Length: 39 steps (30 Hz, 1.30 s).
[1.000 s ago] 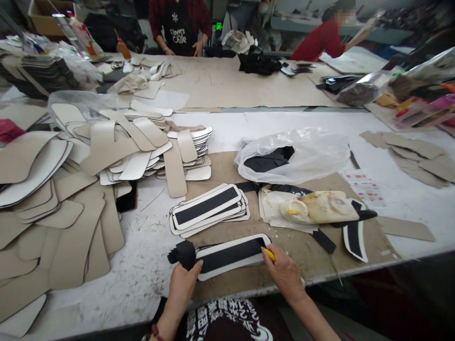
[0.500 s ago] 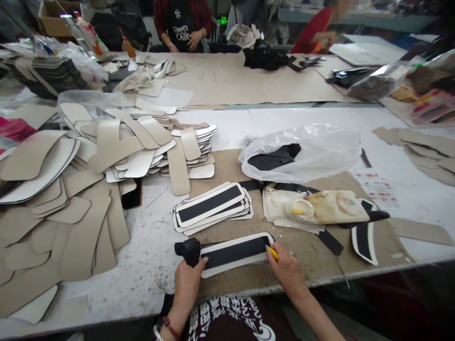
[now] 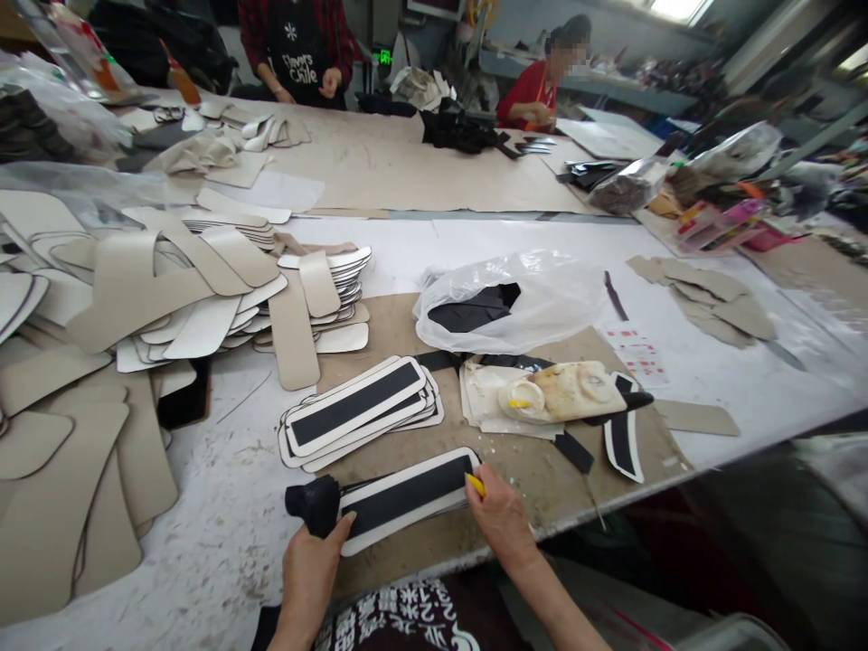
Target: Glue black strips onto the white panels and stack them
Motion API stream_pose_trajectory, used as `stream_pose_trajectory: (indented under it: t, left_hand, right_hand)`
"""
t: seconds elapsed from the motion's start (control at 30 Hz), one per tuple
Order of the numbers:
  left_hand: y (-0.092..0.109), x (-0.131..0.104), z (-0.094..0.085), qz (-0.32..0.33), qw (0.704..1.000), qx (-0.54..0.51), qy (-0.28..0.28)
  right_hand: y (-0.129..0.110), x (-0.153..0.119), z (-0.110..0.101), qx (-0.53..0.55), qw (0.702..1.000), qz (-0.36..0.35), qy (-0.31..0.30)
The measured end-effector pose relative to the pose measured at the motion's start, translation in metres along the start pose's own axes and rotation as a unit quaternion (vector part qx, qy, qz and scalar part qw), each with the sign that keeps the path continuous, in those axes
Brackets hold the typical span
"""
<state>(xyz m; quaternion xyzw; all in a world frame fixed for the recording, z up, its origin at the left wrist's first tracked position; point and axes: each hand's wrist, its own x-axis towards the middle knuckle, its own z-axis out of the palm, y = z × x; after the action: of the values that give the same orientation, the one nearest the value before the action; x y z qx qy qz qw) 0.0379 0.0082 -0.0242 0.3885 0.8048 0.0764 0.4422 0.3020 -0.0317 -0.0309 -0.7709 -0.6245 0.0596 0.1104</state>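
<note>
A white-edged strip with a black centre lies on the brown board in front of me. My left hand grips its left end, thumb on top, beside a bunched black piece. At the strip's right end, my right hand is closed round a yellow tool, whose tip touches the black centre. Just behind lies a stack of similar strips. To the right of the stack, a stained cream container rests on pale sheets.
Beige pieces are heaped on the left. A clear plastic bag with black pieces stands behind the board. More beige scraps lie at right. Two people are across the table.
The view has swung to the right, so the table and both hands appear further left. Both hands keep their holds on the strip and the yellow tool.
</note>
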Motion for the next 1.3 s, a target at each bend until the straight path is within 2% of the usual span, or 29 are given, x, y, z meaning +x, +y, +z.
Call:
stream_pose_trajectory:
  t: [0.73, 0.87, 1.13, 1.23, 1.3]
  left_hand:
    - [0.008, -0.004, -0.001, -0.013, 1.000, 0.014, -0.024]
    - [0.005, -0.003, -0.001, -0.006, 1.000, 0.009, -0.022]
    - [0.003, -0.003, 0.001, 0.024, 0.999, 0.021, -0.013]
    - [0.000, -0.001, 0.002, 0.030, 0.999, 0.030, -0.013]
    - [-0.003, 0.002, 0.003, 0.036, 0.999, 0.037, -0.015]
  right_hand:
    - [0.006, 0.000, 0.012, -0.021, 1.000, 0.009, -0.018]
    - [0.003, 0.001, 0.009, 0.000, 0.999, 0.026, -0.026]
    - [-0.002, 0.003, -0.011, 0.126, 0.983, 0.134, -0.004]
    - [-0.002, 0.000, -0.013, 0.125, 0.982, 0.139, 0.009]
    - [0.000, -0.005, -0.012, 0.121, 0.986, 0.117, 0.010]
